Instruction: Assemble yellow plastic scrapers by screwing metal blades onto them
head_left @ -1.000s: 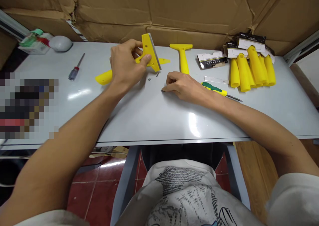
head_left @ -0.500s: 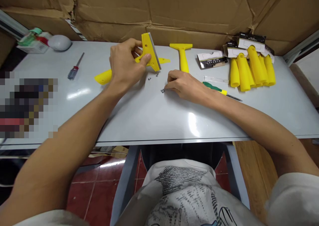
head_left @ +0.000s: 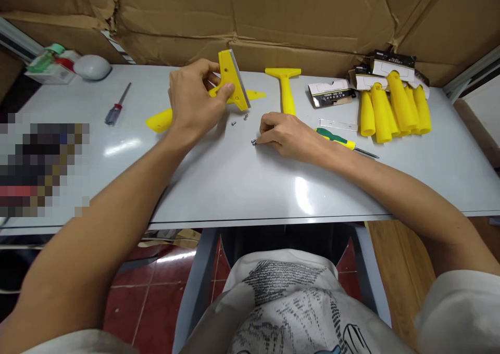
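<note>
My left hand (head_left: 197,96) is closed on a yellow scraper (head_left: 233,80), its head raised above the table with a metal blade along the right edge. Just behind it a yellow plastic piece (head_left: 258,95) lies on the table, partly hidden. With thumb and finger pinched, my right hand (head_left: 287,136) is down at the tabletop on a small screw (head_left: 253,142). Loose screws (head_left: 234,123) lie between the two hands. Beyond my right hand is a yellow T-shaped scraper part (head_left: 287,89). A green-and-yellow screwdriver (head_left: 336,138) rests partly behind my right wrist.
On the right are several yellow handles (head_left: 383,114), black-and-white cards (head_left: 332,92) and a flat clear strip (head_left: 338,125). Another screwdriver (head_left: 114,113), a white rounded object (head_left: 92,67) and a small box (head_left: 50,73) stand left. Cardboard (head_left: 273,15) lines the back.
My left hand and the scraper have shifted slightly left. My right fingertips have closed in on the screws at the same spot on the table.
</note>
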### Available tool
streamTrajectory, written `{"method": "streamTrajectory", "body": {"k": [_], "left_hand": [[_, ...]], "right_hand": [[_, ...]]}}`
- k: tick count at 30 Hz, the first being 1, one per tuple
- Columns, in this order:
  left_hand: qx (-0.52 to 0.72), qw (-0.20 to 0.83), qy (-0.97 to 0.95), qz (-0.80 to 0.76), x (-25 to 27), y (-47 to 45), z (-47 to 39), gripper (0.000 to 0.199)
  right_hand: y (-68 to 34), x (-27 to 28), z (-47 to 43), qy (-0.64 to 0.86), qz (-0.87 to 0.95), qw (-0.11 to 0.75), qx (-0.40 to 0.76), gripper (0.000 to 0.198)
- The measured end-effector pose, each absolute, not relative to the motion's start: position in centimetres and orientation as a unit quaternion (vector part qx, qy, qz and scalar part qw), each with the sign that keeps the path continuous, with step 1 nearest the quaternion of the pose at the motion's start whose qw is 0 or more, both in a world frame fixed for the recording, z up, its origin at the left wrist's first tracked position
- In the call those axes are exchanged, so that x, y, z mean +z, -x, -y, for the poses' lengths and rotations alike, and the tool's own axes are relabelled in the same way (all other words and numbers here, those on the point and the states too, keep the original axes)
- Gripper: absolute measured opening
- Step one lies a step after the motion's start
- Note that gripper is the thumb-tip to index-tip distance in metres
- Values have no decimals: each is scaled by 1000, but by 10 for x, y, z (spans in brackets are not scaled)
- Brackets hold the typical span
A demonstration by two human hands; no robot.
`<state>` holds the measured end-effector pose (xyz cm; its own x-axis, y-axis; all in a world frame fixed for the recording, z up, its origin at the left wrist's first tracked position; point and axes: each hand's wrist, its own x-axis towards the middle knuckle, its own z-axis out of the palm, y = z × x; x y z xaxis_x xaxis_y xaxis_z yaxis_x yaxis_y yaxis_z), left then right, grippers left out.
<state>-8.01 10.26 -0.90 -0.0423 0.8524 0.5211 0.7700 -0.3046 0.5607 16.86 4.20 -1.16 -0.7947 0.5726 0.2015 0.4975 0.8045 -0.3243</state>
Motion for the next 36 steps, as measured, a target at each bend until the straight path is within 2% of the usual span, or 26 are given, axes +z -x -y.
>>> {"method": "streamTrajectory", "body": {"k": [4, 8, 15, 24, 36], "left_hand": [[429, 35, -698, -572, -10, 88, -110, 39], [435, 31, -693, -574, -6, 98, -117, 40], [440, 28, -677, -589, -4, 108, -126, 39], [439, 20, -677, -590, -3, 103, -119, 43], [453, 37, -671, -585, -1, 99, -115, 37]], "right_hand": [[-165, -10, -38, 297, 943, 128, 79, 49], [-165, -10, -36, 288, 945, 135, 72, 51], [-164, -10, -38, 303, 939, 125, 107, 38], [-169, 5, -40, 344, 907, 126, 210, 20], [-172, 13, -37, 349, 898, 116, 241, 31]]}}
